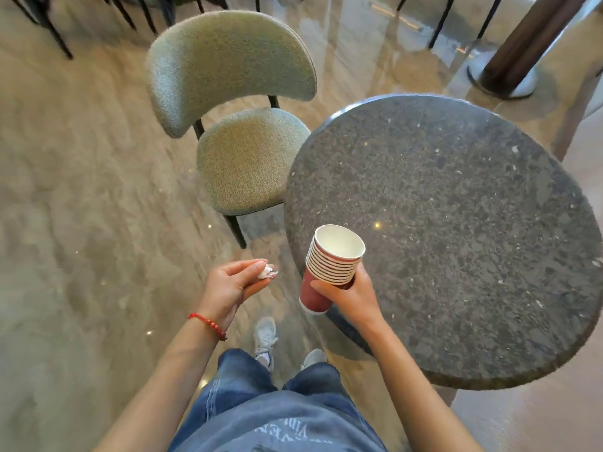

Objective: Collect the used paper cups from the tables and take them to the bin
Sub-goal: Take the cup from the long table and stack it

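**Carrying nested cups beside the round bench**

Holding a stack of red paper cups [329, 265], the right hand [350, 293] has its grip wrapped round the lower part of the stack, thumb across the front. The stack tilts, mouth up and away; white rims count about nine or ten, top cup white inside. It hangs over the near left edge of the bench [456, 230], not resting on it.

The left hand [230, 283] pinches a small crumpled white scrap [266, 270] at the fingertips. A red bead bracelet [208, 322] sits on that wrist.

Writing: pale letters on the blue jeans [277, 415], seen upside down, not readable. No print legible on the cups.

Surface: bench top is dark speckled stone, round. Room: glossy beige marbled floor [81, 223]; a green upholstered chair [235, 125] just beside the bench; a brown column [528, 44] far right.
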The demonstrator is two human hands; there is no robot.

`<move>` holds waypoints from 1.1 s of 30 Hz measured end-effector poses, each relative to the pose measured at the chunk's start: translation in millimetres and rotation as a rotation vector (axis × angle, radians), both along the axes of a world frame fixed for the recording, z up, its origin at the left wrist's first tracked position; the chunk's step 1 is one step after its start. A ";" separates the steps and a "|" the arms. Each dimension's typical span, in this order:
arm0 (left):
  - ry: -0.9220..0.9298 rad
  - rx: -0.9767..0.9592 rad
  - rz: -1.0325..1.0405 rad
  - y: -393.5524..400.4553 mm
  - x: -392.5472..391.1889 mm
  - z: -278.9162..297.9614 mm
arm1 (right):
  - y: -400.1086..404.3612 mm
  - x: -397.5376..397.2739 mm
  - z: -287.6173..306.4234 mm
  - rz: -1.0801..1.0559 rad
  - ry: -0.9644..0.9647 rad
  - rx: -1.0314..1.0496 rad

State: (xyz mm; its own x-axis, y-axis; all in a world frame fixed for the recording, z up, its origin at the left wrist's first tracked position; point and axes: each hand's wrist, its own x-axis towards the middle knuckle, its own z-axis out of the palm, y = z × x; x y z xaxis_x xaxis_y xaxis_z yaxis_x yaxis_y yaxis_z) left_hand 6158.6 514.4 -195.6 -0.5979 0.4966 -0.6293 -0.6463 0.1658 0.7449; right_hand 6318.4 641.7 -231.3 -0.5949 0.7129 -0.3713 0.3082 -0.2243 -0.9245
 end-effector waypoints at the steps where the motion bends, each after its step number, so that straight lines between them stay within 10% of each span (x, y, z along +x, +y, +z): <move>1: -0.002 0.005 0.041 -9.4 -5.1 0.2 | -2.7 -9.3 0.8 0.042 -0.004 0.012; 33: -0.018 0.041 0.818 -264.0 -363.0 -8.4 | -192.9 -488.5 12.5 0.750 0.045 0.047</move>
State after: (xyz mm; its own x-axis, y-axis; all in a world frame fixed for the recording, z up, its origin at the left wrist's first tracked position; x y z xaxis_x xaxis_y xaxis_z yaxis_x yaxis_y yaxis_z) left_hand 5795.6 250.4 -204.0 -0.7708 -0.0692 -0.6333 -0.5633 -0.3902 0.7283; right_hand 5829.9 448.8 -218.8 -0.9410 0.1249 -0.3144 0.3245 0.0705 -0.9433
